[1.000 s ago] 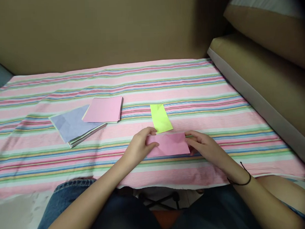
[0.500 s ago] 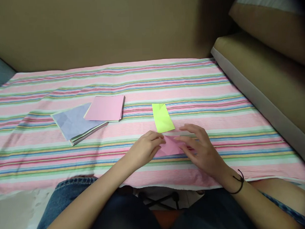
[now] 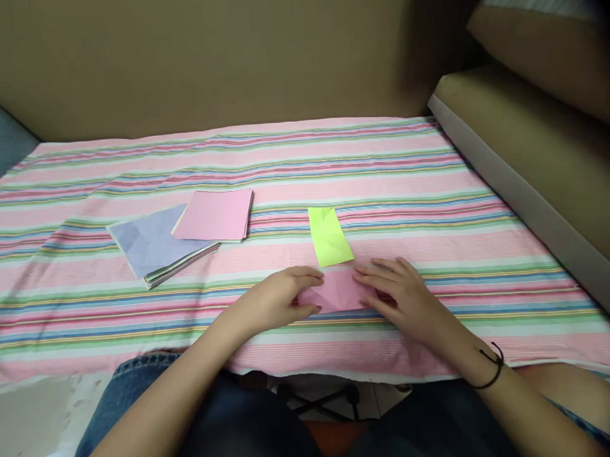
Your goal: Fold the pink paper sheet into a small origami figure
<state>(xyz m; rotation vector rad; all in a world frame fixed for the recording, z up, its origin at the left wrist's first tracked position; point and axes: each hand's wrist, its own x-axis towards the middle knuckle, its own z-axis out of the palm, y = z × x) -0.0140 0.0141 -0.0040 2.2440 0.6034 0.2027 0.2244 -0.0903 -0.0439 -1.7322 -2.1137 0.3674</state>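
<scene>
1. A pink paper strip (image 3: 340, 290) is seen lying on the striped cloth (image 3: 383, 179), near its front edge, between the two hands; faint creases are shown across its face.
2. The strip's left end is met by the left hand (image 3: 276, 299). The thumb and fingers are held well parted, the fingertips being placed by the upper edge and the thumb by the lower; whether the paper is pressed cannot be told.
3. The right end is partly covered by the right hand (image 3: 405, 295). Its fingers are spread loosely above and its thumb is set apart below (no firm pinch can be made out).
4. A yellow-green paper (image 3: 330, 237), marked by creases, is laid just beyond the strip, its longer sides running away from the person.
5. Well to the left, a stack of pink-topped sheets (image 3: 214, 215) is set partly over a stack of blue-topped sheets (image 3: 155, 242), by which its left corner is supported.
6. A dark cord (image 3: 494, 372) is worn on the right wrist.
7. The cloth is bordered on the right by a tan cushion (image 3: 527, 141).
</scene>
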